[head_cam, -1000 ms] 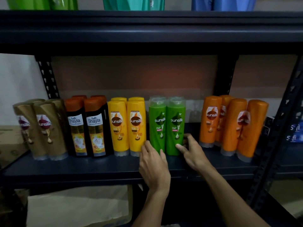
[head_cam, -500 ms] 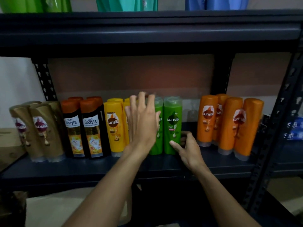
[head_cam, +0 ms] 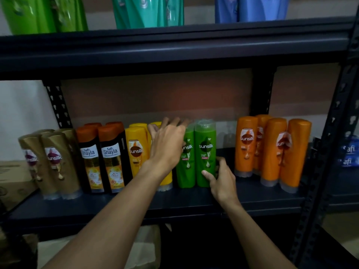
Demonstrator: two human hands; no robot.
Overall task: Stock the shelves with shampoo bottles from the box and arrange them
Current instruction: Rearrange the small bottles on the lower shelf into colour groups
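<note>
On the dark metal shelf (head_cam: 97, 206), between the yellow plastic Sunsilk bottles (head_cam: 136, 152) and the orange plastic Sunsilk bottles (head_cam: 244, 144), the pair of green plastic Sunsilk shampoo bottles (head_cam: 189, 167) is being squared up. The grip of the right hand (head_cam: 223, 183) is clamped low on the right green bottle (head_cam: 206, 152), thumb on its front and fingers round its side. The grip of the left hand (head_cam: 167, 146) is curled over the yellow and green tops, but which bottle is clasped cannot be told. A topple is judged the main risk: the bottles are stood on narrow caps, so a low push or a snagged top could tip one into the packed row. Compared with half a second earlier, the left fingers, then spread flat and upright, are now bent over the tops, while the right hand is kept where it was.
</note>
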